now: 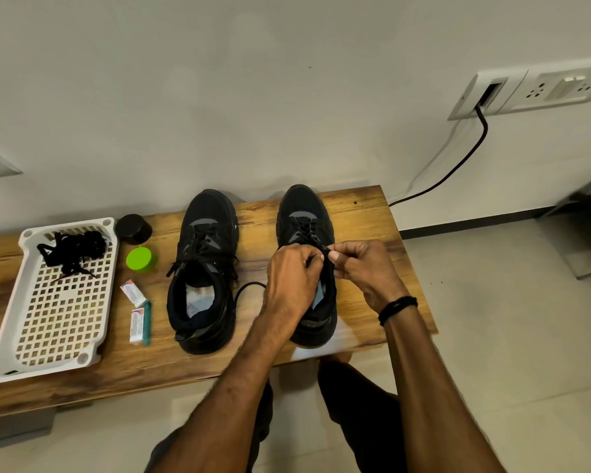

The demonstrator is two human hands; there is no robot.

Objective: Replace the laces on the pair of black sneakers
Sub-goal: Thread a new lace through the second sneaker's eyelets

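pale wall and floor back a wooden bench (372,213) running from nine to three o'clock. a white tray (65,225) sits at its nine o'clock end, with a bundle of black laces (74,250) in the tray's twelve o'clock part. two black shoes stand with toes to twelve: the left shoe (205,240) mid-bench, the right shoe (304,213) near its three o'clock. over the right shoe's tongue the left hand (290,278) and right hand (362,268) come close together, each pinching the lace (326,249). between tray and left shoe stand a black jar (133,228), a green cap (139,258) at its six, then two packets (132,291)
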